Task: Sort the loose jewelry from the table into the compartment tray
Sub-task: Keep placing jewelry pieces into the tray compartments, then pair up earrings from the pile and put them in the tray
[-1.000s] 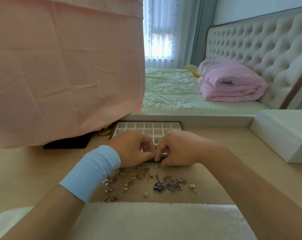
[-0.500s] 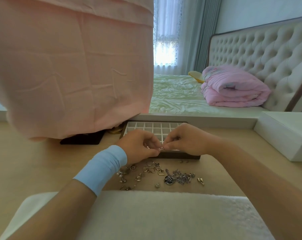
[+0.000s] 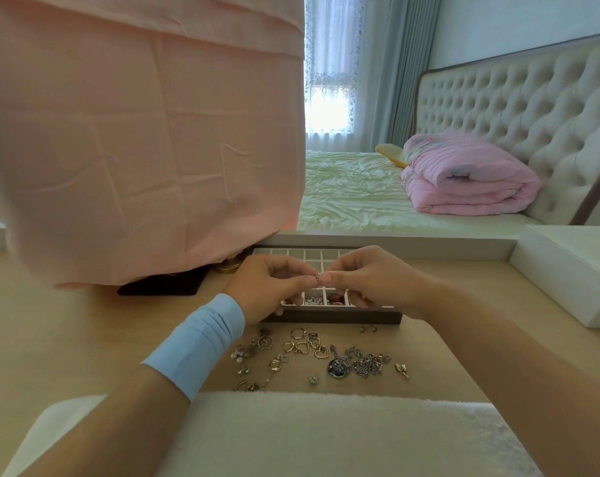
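To the left of my hands a big pink cloth hangs down to the tabletop. My left hand has its fingers curled and pinches one side of a small ring-like piece. My right hand, also curled, pinches the other side, so the piece is held between both hands, above the compartment tray. I think I am checking or opening it before I drop it in a cell. The grip is only on fingertips, so the piece can slip and fall in a wrong compartment, or bounce out under the cloth. The loose jewelry lies below my wrists, nearer to me, with a chain under my right forearm. If I lower this arm carelessly, it can drag the chain and tangle it with the pieces beside it.
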The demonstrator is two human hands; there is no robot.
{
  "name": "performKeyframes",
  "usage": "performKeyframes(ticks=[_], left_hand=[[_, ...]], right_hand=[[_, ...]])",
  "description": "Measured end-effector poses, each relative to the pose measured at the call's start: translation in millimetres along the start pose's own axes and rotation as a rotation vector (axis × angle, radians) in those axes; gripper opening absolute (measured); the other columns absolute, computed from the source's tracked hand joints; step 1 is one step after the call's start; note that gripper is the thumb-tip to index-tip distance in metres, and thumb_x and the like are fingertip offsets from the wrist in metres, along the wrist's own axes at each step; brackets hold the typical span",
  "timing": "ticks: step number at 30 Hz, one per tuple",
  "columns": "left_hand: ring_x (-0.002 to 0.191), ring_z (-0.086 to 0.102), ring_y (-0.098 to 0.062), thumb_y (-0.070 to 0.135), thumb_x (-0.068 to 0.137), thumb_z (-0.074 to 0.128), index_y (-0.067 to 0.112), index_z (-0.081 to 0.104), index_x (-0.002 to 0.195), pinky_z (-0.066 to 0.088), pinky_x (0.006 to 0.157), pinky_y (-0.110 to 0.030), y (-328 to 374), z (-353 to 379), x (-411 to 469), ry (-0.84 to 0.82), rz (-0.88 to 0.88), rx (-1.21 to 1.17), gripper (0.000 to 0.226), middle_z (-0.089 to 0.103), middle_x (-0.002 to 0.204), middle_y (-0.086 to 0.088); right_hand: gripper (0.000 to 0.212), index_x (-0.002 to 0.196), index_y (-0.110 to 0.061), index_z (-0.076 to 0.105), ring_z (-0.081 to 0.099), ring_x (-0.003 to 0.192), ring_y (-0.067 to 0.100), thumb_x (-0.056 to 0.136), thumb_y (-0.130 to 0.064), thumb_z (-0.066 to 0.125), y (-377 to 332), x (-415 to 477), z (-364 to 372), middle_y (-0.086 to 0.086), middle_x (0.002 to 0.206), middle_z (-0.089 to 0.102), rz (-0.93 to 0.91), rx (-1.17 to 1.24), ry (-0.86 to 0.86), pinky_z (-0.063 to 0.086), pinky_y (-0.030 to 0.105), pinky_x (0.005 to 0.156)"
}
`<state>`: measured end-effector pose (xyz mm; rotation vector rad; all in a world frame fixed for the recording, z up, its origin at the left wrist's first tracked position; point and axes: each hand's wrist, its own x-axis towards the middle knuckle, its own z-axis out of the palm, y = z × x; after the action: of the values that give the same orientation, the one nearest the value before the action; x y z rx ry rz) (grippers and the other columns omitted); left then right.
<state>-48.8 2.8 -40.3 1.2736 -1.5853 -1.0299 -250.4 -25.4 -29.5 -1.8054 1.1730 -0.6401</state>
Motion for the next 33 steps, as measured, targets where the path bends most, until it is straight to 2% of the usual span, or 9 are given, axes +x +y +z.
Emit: performKeyframes(ticks=[3, 6, 9, 13, 20, 23, 26, 29, 33], left_hand=[[0.064, 0.066, -0.011, 0.017, 0.083, 0.076, 0.016, 0.075, 0.09, 0.049, 0.05, -0.023, 0.0, -1.8, 2.7, 0.014, -0.07, -0.051, 0.007, 0.076, 0.084, 0.001], [0.062, 0.063, -0.01, 0.018, 0.083, 0.075, 0.017, 0.074, 0.093, 0.048, 0.049, -0.022, 1.5, -3.7, 4.2, 0.032, -0.088, -0.054, 0.01, 0.077, 0.089, -0.001], [0.059, 0.062, -0.008, 0.019, 0.082, 0.076, 0.017, 0.074, 0.092, 0.047, 0.051, -0.022, 3.4, -4.9, 4.8, 0.073, -0.082, -0.056, 0.011, 0.077, 0.082, 0.003], [0.06, 0.063, -0.007, 0.021, 0.079, 0.079, 0.018, 0.076, 0.087, 0.049, 0.053, -0.024, 6.1, -11.1, 10.2, 0.151, -0.049, -0.098, 0.009, 0.074, 0.076, 0.003], [0.07, 0.066, -0.01, 0.022, 0.086, 0.071, 0.019, 0.076, 0.093, 0.053, 0.06, -0.026, -6.4, -44.4, 27.3, 0.187, -0.043, -0.195, 0.009, 0.076, 0.087, 0.003], [0.073, 0.063, -0.007, 0.02, 0.088, 0.069, 0.024, 0.075, 0.088, 0.049, 0.063, -0.022, -25.2, -60.9, 34.3, 0.242, -0.007, -0.006, 0.007, 0.074, 0.084, 0.006], [0.085, 0.058, -0.005, 0.017, 0.092, 0.063, 0.027, 0.071, 0.093, 0.043, 0.079, -0.022, -45.3, -73.1, 38.3, 0.282, 0.007, 0.297, 0.013, 0.067, 0.094, 0.01], [0.1, 0.056, -0.009, 0.016, 0.094, 0.059, 0.023, 0.066, 0.115, 0.041, 0.088, -0.023, -57.2, -76.6, 37.4, 0.194, -0.018, 0.476, 0.023, 0.063, 0.112, 0.005], [0.111, 0.057, -0.012, 0.02, 0.095, 0.059, 0.017, 0.059, 0.13, 0.038, 0.094, -0.02, -64.3, -77.6, 38.1, 0.092, -0.048, 0.502, 0.035, 0.063, 0.128, 0.0]], right_hand=[[0.007, 0.097, -0.015, 0.073, 0.05, 0.046, 0.011, 0.097, -0.019, 0.068, -1.8, -0.4, 1.7, 0.0, 0.078, 0.068, -0.074, -0.021, 0.119, 0.039, 0.017, 0.045], [0.01, 0.099, -0.021, 0.073, 0.056, 0.049, 0.011, 0.095, -0.013, 0.07, -4.8, -0.5, 3.3, -0.002, 0.092, 0.07, -0.148, -0.074, 0.206, 0.043, 0.013, 0.048], [0.007, 0.089, -0.024, 0.077, 0.057, 0.049, 0.004, 0.086, -0.019, 0.081, -12.2, -1.1, 7.2, -0.011, 0.082, 0.072, -0.185, -0.087, 0.223, 0.044, 0.014, 0.049], [0.012, 0.083, -0.024, 0.079, 0.057, 0.047, -0.006, 0.082, -0.035, 0.082, -25.7, 8.0, 10.7, -0.019, 0.061, 0.069, -0.221, -0.177, 0.265, 0.046, 0.021, 0.067], [0.014, 0.092, -0.02, 0.08, 0.054, 0.043, -0.002, 0.091, -0.033, 0.074, -52.7, 51.7, 15.9, -0.02, 0.047, 0.061, -0.226, -0.315, 0.235, 0.045, 0.011, 0.059], [0.013, 0.091, -0.021, 0.078, 0.06, 0.055, -0.004, 0.093, -0.032, 0.073, -56.0, 81.2, 24.2, -0.015, 0.068, 0.07, -0.21, -0.409, 0.191, 0.048, 0.022, 0.067], [0.012, 0.089, -0.023, 0.075, 0.065, 0.085, 0.01, 0.094, -0.033, 0.07, -53.3, 110.8, 39.0, -0.007, 0.091, 0.071, -0.176, -0.654, 0.099, 0.054, 0.032, 0.08], [0.01, 0.088, -0.023, 0.071, 0.064, 0.085, 0.018, 0.095, -0.029, 0.065, -51.0, 128.4, 53.8, -0.006, 0.087, 0.067, -0.15, -0.893, 0.014, 0.05, 0.028, 0.068], [0.01, 0.089, -0.025, 0.066, 0.059, 0.077, 0.018, 0.097, -0.026, 0.06, -53.9, 137.7, 69.9, -0.005, 0.083, 0.063, -0.177, -1.093, -0.004, 0.039, 0.024, 0.056]])
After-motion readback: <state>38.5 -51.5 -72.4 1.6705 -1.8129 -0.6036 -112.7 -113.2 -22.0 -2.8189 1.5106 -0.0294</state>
